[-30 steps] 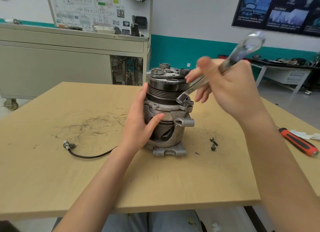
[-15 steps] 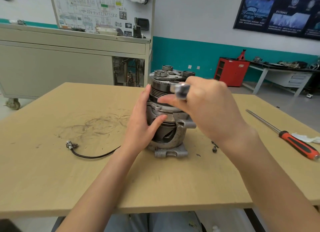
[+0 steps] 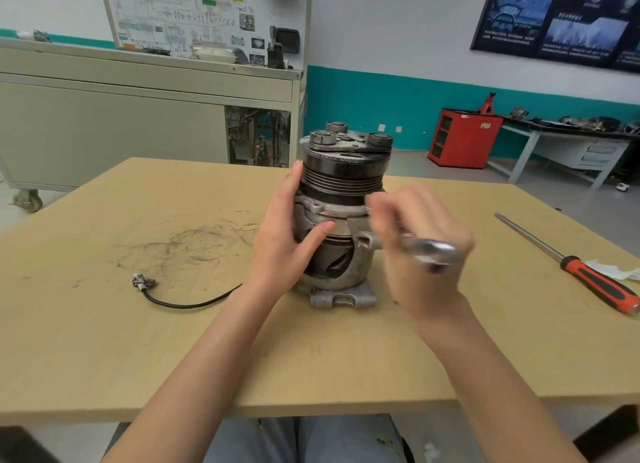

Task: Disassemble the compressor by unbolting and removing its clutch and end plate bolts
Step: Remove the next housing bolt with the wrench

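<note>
Compressor (image 3: 341,220) stood upright mid-worktop (image 3: 173,341), clutch (image 3: 349,147) on top, between the two hands. We marked the left hand (image 3: 287,244) flat against its left side, fingers straight, thumb pressed across the front of the body: bracing, not gripping. The right hand (image 3: 424,255), motion-blurred, sat just right of the body, fingers curled round a wrench (image 3: 431,248). The wrench's long axis ran roughly level, from the flange (image 3: 329,210) under the pulley (image 3: 343,177) out to the right and towards the camera. Blur and fingers hid its working end, so we couldn't tell whether it was seated. We judged the next swing turned on that seating, with the right hand the nearer one.
</note>
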Available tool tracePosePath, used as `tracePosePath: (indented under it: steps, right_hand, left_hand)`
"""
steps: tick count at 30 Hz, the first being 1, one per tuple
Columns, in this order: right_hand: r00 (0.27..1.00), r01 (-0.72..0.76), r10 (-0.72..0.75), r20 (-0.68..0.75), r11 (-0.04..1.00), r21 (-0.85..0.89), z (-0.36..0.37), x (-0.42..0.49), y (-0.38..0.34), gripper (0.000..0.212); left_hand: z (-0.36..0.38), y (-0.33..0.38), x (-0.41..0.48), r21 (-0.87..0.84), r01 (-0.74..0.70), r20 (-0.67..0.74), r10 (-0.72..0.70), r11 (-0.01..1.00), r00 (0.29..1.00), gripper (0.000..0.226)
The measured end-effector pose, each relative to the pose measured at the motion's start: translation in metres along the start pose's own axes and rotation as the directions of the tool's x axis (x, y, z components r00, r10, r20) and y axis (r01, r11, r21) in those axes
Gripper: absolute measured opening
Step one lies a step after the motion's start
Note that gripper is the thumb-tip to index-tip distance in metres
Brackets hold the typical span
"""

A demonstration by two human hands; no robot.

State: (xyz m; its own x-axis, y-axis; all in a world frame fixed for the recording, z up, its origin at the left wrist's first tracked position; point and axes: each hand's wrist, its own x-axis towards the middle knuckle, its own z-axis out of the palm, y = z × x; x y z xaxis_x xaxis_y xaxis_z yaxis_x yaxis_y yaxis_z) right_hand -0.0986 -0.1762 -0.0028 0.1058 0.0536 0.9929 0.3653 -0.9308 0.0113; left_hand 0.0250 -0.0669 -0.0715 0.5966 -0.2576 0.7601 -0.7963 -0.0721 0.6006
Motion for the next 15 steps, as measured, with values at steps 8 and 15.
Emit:
tracePosePath:
  steps: [8, 15]
  right_hand:
    - [0.467, -0.718, 0.678, 0.568, -0.084, 0.691, -0.009, 0.013, 0.091, 0.034]
    - [0.407, -0.737, 0.35, 0.844, -0.42, 0.529, 0.015, 0.022, 0.122, 0.015]
  left_hand:
    - [-0.001, 0.007, -0.002, -0.004, 0.038, -0.009, -0.038, 0.999, 0.999, 0.076]
    - [-0.001, 0.006, -0.001, -0.006, 0.036, -0.015, -0.036, 0.999, 0.999, 0.075]
